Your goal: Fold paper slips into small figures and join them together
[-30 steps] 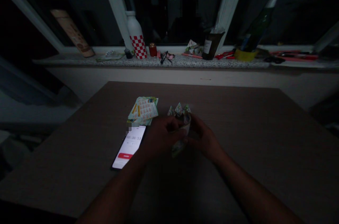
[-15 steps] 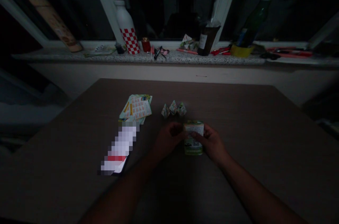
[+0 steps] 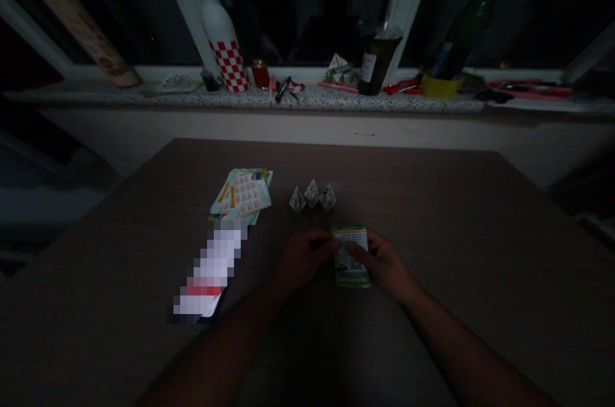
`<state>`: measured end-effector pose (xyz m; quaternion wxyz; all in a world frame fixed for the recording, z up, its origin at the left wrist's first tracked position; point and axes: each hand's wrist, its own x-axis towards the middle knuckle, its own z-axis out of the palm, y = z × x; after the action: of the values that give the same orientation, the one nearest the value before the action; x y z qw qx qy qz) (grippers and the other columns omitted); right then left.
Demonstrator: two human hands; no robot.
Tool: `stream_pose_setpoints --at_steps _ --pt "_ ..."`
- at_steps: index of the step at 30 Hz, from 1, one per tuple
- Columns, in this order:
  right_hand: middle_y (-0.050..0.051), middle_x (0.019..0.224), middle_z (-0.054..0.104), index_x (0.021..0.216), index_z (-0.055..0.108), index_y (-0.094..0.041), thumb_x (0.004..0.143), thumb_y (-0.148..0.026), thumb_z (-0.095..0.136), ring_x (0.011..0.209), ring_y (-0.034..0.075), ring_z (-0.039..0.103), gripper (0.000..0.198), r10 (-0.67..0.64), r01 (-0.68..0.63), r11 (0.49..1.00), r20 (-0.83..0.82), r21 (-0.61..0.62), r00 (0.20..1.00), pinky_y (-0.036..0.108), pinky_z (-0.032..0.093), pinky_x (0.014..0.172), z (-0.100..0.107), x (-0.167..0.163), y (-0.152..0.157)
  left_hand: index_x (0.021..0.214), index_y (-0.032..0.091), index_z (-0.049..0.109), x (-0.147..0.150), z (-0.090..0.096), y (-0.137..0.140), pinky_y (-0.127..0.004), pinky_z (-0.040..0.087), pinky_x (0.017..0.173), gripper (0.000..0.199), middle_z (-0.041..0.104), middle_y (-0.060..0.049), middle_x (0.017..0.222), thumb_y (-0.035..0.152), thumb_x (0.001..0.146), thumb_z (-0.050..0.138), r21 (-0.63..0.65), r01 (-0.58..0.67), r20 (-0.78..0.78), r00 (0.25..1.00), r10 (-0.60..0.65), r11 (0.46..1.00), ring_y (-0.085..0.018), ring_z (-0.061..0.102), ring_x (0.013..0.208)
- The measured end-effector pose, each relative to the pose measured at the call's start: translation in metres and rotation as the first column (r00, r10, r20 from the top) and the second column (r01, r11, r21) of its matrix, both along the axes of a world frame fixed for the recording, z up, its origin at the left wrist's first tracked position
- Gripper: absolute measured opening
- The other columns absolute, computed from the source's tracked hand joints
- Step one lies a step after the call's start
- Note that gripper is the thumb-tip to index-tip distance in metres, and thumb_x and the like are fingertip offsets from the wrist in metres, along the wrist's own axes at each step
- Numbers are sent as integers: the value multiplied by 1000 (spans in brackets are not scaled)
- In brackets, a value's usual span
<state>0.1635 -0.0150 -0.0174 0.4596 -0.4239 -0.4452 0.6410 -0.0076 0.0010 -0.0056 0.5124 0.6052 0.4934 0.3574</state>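
Note:
A green and white printed paper, which looks folded, is held upright-facing between my two hands over the table. My left hand pinches its left edge with thumb and finger. On the other side my right hand grips the right edge, its thumb lying across the front and its other fingers behind. Just beyond the hands stand three small folded paper pieces in a row. To the left lies a loose stack of printed leaflets, with a phone below it, its screen lit and blurred out.
The brown table meets a wall under a stone windowsill. On the sill stand a red-checked white bottle, a small red jar, a dark cup, a green bottle and a leaning patterned tube.
The view has shifted slightly, so the sill and table items sit a little differently in the frame. Both hands keep hold of the printed paper, with little visible change in their grip.

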Motion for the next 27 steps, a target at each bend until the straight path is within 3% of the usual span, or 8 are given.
stream_pose_setpoints --at_steps 14,20,27 --pt "3 77 73 94 64 -17 72 -38 72 66 18 67 32 -36 27 997 132 70 991 29 53 63 -4 7 3 72 13 69 1 -1 0 -20 33 49 27 55 3 54 39 75 64 -82 -64 2 998 64 995 -9 46 51" --pt "2 78 73 93 63 -18 74 -35 71 66 16 67 27 -26 21 998 93 55 995 28 53 63 -3 6 2 73 13 69 1 -3 -1 -20 33 49 29 55 3 55 42 74 64 -86 -56 37 998 60 995 -9 46 51" --pt "3 76 73 93 63 -18 73 -38 71 64 18 67 29 -39 26 997 166 78 985 29 53 60 -1 7 1 73 14 69 1 -3 -1 -21 34 50 28 57 3 56 42 76 62 -78 -47 21 999 49 996 -10 48 52"
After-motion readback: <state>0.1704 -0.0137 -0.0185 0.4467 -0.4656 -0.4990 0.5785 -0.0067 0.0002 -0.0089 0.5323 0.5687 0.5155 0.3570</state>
